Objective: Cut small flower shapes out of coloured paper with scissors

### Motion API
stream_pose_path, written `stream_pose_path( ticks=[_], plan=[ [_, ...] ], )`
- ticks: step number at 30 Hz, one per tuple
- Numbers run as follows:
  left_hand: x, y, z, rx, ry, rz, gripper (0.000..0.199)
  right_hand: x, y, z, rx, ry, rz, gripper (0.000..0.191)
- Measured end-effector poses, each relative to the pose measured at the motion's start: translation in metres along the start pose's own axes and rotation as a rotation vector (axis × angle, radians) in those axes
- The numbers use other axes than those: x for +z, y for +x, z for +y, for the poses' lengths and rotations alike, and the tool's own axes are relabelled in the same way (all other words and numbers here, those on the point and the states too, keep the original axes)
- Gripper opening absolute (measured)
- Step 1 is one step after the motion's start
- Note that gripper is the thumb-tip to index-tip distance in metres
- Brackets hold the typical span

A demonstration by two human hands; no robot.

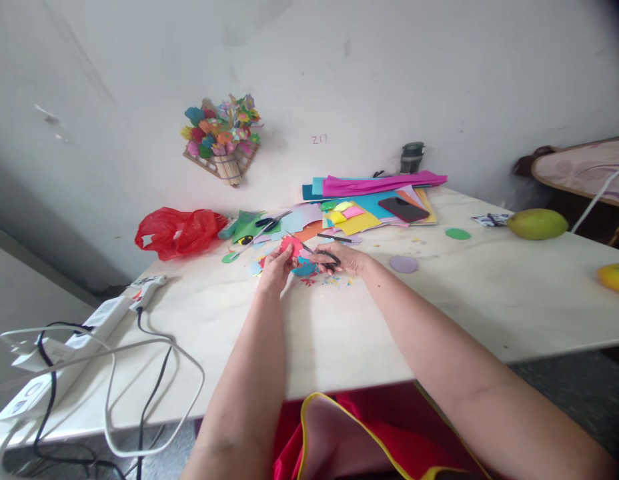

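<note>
My left hand (278, 267) pinches a small piece of red paper (291, 247) above the table. My right hand (342, 257) is closed round the black handles of a pair of scissors (331, 261), whose blades point left toward the red paper. Whether the blades touch the paper is hard to make out. Beneath and between the hands lie blue paper pieces (304, 268) and tiny coloured scraps (334, 281). Just behind them rests a dark pen-like stick (335, 237). A second pair of scissors (267, 223) lies farther back on green paper (247, 225).
Coloured sheets (374, 203) and a phone (403, 209) lie at the back. A red plastic bag (177, 232) sits left, beyond a power strip (104, 320) with looping cables. On the right are a lilac disc (403, 265), a green disc (458, 234) and a mango (537, 224).
</note>
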State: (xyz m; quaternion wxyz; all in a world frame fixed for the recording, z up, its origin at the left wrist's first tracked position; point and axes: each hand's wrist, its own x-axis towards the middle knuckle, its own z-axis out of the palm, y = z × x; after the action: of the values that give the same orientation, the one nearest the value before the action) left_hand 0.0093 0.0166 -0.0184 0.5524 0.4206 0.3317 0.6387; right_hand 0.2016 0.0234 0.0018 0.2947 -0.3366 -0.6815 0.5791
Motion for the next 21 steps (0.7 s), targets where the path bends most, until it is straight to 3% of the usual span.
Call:
stream_pose_path(
  ticks=[8, 21],
  plan=[
    [-0.0019, -0.0013, 0.0004, -0.022, 0.087, -0.092, 0.048, 0.0011, -0.0002, -0.002, -0.011, -0.001, 0.008, 0.032],
    [0.0022, -0.0018, 0.0009, 0.019, 0.061, 0.007, 0.048, 0.0028, 0.001, -0.0019, -0.014, 0.026, 0.036, 0.029]
  ],
)
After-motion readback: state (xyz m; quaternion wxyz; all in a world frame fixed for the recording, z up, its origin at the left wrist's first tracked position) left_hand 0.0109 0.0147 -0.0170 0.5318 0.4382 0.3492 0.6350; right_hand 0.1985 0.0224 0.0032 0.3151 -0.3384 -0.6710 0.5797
